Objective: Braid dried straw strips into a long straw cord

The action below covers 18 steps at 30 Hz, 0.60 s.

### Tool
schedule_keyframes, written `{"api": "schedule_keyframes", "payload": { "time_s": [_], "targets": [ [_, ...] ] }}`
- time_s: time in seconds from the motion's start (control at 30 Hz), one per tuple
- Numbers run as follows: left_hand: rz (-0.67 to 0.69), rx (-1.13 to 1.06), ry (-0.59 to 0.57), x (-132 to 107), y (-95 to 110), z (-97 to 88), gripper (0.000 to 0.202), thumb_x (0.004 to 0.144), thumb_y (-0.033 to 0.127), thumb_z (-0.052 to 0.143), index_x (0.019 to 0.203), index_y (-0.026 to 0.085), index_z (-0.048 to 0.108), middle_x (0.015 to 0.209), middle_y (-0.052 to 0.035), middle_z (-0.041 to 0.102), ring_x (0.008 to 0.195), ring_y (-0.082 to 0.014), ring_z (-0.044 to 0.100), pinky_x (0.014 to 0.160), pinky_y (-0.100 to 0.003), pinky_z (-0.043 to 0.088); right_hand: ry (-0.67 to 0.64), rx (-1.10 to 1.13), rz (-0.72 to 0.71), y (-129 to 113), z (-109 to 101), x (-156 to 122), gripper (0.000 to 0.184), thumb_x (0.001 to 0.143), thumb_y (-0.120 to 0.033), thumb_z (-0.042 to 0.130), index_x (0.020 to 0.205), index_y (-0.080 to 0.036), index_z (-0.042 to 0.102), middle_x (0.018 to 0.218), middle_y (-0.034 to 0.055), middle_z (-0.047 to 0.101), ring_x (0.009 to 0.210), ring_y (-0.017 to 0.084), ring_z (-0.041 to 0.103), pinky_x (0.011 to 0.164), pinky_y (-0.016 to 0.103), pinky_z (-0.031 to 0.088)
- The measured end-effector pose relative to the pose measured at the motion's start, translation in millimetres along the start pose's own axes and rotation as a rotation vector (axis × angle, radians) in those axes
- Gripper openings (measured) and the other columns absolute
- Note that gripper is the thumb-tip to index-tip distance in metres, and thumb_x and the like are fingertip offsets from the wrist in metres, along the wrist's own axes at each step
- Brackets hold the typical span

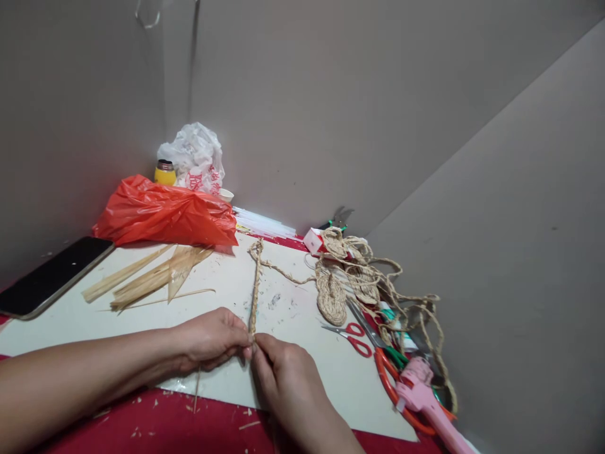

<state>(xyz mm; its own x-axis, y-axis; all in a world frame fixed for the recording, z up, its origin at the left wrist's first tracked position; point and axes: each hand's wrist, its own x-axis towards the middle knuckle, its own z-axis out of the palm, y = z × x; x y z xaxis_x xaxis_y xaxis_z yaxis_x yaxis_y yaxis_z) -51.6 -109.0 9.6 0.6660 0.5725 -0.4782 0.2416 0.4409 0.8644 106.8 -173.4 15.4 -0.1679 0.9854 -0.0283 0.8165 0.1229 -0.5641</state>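
A thin braided straw cord (256,290) runs down the middle of the white board, its near end pinched between my two hands. My left hand (215,337) closes finger and thumb on that end from the left, with a loose strand hanging below it. From the right, my right hand (286,372) grips the same spot, thumb and forefinger pressed together. The cord's far end curls into a small loop and trails right to several woven straw soles (331,296). Bundles of flat dry straw (144,284) lie left of the cord.
A white board (293,315) covers the red cloth. At left lie a black phone (54,277) and a red plastic bag (165,211). Small red-handled scissors (354,337), larger orange-handled scissors (385,372) and a pink glue gun (420,391) line the right. White sticks (265,222) lie behind.
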Motion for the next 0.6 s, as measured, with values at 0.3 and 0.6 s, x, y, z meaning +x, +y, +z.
{"api": "schedule_keyframes", "payload": {
  "time_s": [0.3, 0.6],
  "targets": [
    [0.119, 0.125, 0.164, 3, -4, 7.5, 0.018, 0.063, 0.027, 0.051, 0.055, 0.013, 0.057, 0.045, 0.0048, 0.045, 0.046, -0.0068, 0.030, 0.048, -0.022, 0.023, -0.007, 0.041, 0.076, -4, -12, -4, 0.038, 0.090, -0.041, 0.040, 0.065, -0.019, 0.058, 0.059, 0.0029, 0.060, 0.051, 0.013, 0.046, 0.050, 0.024, 0.026],
    [0.122, -0.012, 0.111, -5, 1, 12.9, 0.018, 0.063, 0.026, 0.053, 0.050, 0.016, 0.046, 0.042, 0.0076, 0.034, 0.044, -0.0056, 0.023, 0.046, -0.023, 0.017, -0.048, 0.067, 0.008, -13, 7, -14, 0.030, 0.089, -0.033, 0.040, 0.078, -0.018, 0.064, 0.066, 0.0066, 0.064, 0.054, 0.014, 0.050, 0.054, 0.025, 0.030]
  ]
}}
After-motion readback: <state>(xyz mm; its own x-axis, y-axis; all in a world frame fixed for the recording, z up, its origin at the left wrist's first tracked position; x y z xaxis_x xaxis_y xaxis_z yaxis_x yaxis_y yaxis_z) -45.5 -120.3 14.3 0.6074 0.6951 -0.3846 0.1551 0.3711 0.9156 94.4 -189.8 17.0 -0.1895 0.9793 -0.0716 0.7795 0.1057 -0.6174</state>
